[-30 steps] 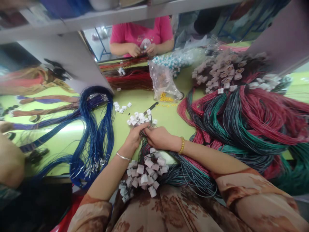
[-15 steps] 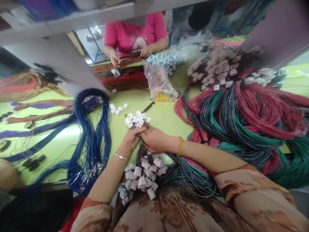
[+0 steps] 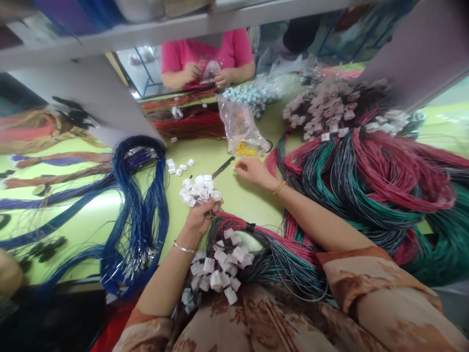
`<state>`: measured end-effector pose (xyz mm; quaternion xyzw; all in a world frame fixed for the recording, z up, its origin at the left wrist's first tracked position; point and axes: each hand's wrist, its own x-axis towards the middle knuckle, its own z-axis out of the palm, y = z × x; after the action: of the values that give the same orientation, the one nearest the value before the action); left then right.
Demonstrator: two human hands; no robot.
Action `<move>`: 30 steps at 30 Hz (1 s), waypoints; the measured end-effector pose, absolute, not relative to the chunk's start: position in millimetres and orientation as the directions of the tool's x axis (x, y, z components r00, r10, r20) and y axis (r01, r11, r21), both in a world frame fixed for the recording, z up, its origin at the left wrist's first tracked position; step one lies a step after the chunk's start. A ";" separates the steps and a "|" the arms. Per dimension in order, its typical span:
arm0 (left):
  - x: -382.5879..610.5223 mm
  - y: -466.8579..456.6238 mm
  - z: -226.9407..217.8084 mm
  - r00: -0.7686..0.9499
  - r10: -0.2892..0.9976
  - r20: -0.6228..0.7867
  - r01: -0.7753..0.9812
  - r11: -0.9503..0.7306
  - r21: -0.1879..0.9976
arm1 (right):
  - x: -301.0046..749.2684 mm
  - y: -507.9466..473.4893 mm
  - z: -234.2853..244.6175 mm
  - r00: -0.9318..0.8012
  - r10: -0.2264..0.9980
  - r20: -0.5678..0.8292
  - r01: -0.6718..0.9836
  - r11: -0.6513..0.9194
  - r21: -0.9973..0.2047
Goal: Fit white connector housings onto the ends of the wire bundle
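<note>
One wire bundle [image 3: 236, 221] is grasped in your left hand [image 3: 199, 217] at its white connectors [image 3: 200, 188]; your curled right hand [image 3: 254, 172], contents indiscernible, is near yellow pieces [image 3: 245, 149].

held wire bundle [image 3: 234, 220]: 1 | black tool [image 3: 224, 166]: 1 | bracelets [image 3: 184, 248]: 2

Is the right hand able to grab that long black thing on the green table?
Probably yes: the right hand is close to the upper end of the long black thing, and nothing seems to lie between them.
</note>
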<state>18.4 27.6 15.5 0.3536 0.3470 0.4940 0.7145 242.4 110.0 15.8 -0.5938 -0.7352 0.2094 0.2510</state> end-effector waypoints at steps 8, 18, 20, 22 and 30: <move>13.9 22.6 14.7 0.300 0.933 -0.198 -0.418 0.315 0.852 | 218.4 133.3 -6.9 -0.058 0.998 -0.003 0.817 0.046 -0.575; 15.1 17.5 20.9 0.295 0.931 -0.215 -0.431 0.330 0.840 | 229.9 106.8 13.5 -0.214 0.960 -0.181 0.323 -0.105 -0.941; 19.0 15.8 21.3 0.256 0.940 -0.225 -0.459 0.323 0.827 | 232.4 95.1 17.0 -0.278 0.935 -0.221 0.008 -0.227 -0.974; 23.1 14.3 20.6 0.182 0.955 -0.236 -0.504 0.296 0.811 | 233.6 83.3 20.4 -0.346 0.909 -0.233 -0.172 -0.305 -0.937; 26.6 17.5 18.5 0.094 0.954 -0.286 -0.516 0.292 0.805 | 218.9 52.3 32.3 -0.329 0.939 -0.096 -0.281 -0.194 -0.940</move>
<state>26.6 17.5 18.5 0.2658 0.4119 0.5323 0.6902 218.9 52.3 32.3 -0.3666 -0.4493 0.6802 0.4484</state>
